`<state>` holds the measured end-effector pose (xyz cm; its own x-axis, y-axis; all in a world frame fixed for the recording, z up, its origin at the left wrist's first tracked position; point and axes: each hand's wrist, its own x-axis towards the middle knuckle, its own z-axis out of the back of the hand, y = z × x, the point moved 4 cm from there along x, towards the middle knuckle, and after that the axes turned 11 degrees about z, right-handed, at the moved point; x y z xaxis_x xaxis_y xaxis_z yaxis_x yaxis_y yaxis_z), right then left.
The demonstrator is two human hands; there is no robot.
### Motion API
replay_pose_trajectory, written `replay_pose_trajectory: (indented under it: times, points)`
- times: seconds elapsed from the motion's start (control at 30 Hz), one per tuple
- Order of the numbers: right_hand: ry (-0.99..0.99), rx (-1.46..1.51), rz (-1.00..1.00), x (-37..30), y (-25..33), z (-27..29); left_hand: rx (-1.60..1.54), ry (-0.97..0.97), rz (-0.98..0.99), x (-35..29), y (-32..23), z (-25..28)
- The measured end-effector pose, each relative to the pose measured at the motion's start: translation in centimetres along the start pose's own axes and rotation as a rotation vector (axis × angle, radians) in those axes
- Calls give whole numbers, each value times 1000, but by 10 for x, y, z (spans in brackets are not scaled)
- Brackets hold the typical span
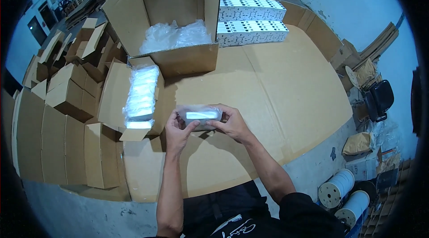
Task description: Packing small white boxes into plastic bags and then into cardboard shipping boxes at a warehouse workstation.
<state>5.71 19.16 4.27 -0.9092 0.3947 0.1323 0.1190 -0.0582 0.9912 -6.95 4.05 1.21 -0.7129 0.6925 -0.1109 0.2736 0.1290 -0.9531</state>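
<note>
Between my two hands is a small white item in a clear plastic bag [201, 115], held above the cardboard-covered table. My left hand [178, 131] grips its left end, thumb in front and fingers behind. The right end is pinched the same way by my right hand [230, 124]. To the left of my hands stands an open cardboard carton [111, 104] with a row of similar plastic-wrapped white items [142, 90] in it. Behind that, a larger open carton [183, 61] contains crumpled clear plastic bags [176, 36].
Stacks of white printed boxes [252, 32] stand at the far side of the table [290, 86]. Several open brown cartons [71, 90] crowd the left. On the floor at right lie white cable spools [342, 184], beside a black chair [379, 97] further back.
</note>
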Motion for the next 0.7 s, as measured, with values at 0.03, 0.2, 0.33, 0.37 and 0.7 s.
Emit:
replay_pose_trajectory:
  times: [0.03,0.2,0.33,0.37,0.7]
  points:
    - [-2,-1,0,0,-2,1,20,28,0,-1,-2,-3]
    - [27,-169,156,-2,-5,0,-1,57,69,0,-1,0]
    - [-11,-189,199,-1,2,-2,-14,97,-31,2,-4,2]
    - [-22,-182,217,1,3,-2,7,99,-96,2,-6,2]
    - [-10,-193,240,6,8,-4,-45,0,-36,4,-2,7]
